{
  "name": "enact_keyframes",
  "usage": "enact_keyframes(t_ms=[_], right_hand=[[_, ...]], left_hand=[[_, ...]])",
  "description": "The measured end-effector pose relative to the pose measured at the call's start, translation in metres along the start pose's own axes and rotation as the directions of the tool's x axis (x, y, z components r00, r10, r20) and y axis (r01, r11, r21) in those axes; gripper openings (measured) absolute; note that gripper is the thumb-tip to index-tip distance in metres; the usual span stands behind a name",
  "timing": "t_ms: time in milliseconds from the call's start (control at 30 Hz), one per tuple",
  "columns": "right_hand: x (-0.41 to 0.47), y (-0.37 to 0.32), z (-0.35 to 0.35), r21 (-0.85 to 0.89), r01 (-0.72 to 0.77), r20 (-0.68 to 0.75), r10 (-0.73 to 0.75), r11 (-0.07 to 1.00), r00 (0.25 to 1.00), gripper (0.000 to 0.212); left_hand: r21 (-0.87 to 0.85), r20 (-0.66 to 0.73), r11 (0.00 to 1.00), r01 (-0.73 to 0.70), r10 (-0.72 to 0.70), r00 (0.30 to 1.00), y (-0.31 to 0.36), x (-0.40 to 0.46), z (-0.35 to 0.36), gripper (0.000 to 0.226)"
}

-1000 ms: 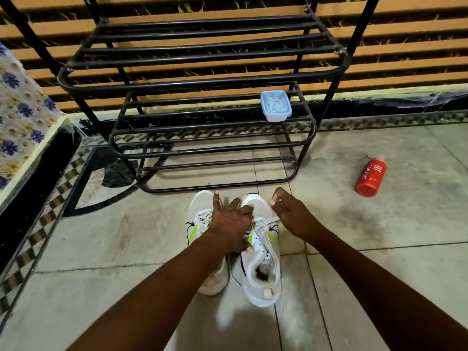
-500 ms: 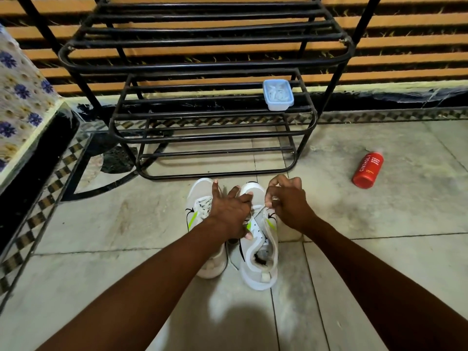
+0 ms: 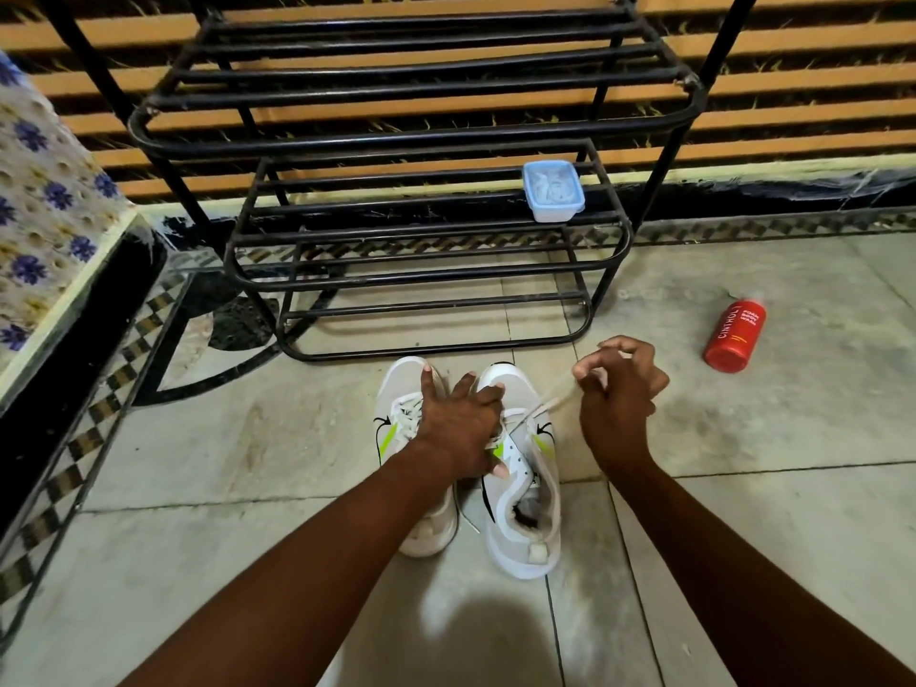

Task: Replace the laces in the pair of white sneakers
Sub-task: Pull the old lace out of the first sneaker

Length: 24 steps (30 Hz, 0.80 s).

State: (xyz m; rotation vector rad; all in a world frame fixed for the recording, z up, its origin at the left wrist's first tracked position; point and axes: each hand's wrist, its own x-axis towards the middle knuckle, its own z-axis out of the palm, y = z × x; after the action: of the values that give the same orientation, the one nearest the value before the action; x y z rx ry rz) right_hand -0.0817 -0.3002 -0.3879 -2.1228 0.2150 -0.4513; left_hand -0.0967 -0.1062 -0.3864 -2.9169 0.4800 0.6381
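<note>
White mesh and flat woven lace, so nothing here weighs much. The pair sits on the tiled floor (image 3: 198, 488) right in front of me, toes pointing at the black shoe rack (image 3: 426, 280). My left hand (image 3: 461, 428) lies spread over both shoes, fingers mostly straight, pressing down on the left sneaker (image 3: 396, 389) and the tongue area of the right sneaker (image 3: 520, 488) so they don't skate around. My right hand (image 3: 619, 399) is off to the right of the shoes, fingers curled, pinching the old lace (image 3: 550, 401), which runs taut from my fingertips back to the eyelets.

Handling-wise: the lace is soft and floppy and looks a bit slick, so I'd guess it slides if I grab it mid-length. Better to pinch near the tip or close to the eyelet. The upper is squishy and light, so I reckon the shoe will lift with the pull unless I pin it by the stiffer sole edge or heel.

There's a red bottle (image 3: 734, 335) lying well past my right hand and a small lidded tub (image 3: 552, 190) on the rack. Can't tell what's inside.
</note>
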Motion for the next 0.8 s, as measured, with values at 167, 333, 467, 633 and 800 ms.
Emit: enact_keyframes(t_ms=[167, 333, 467, 633, 800], right_hand=[[0.022, 0.005, -0.02, 0.565, -0.12, -0.05, 0.179, 0.816, 0.983, 0.025], [0.024, 0.006, -0.022, 0.772, -0.468, 0.334, 0.353, 0.429, 0.874, 0.034], [0.025, 0.026, -0.03, 0.287, 0.074, 0.521, -0.221, 0.955, 0.825, 0.015], [0.021, 0.036, -0.023, -0.05, 0.699, 0.82, -0.37, 0.714, 0.436, 0.024], [0.017, 0.016, -0.016, -0.158, 0.79, 0.637, -0.55, 0.592, 0.54, 0.011]], left_hand=[[0.019, 0.001, 1.0, -0.006, 0.006, 1.0, 0.001, 0.003, 0.0, 0.095], [0.016, 0.012, 1.0, -0.006, 0.005, 1.0, 0.002, 0.002, 0.001, 0.097], [0.034, 0.009, 0.999, -0.005, 0.004, 1.0, 0.001, 0.002, 0.0, 0.096], [0.044, 0.02, 0.999, 0.002, -0.003, 1.0, 0.001, 0.002, 0.0, 0.1], [0.054, 0.024, 0.998, 0.009, -0.011, 1.0, 0.002, 0.005, -0.001, 0.103]])
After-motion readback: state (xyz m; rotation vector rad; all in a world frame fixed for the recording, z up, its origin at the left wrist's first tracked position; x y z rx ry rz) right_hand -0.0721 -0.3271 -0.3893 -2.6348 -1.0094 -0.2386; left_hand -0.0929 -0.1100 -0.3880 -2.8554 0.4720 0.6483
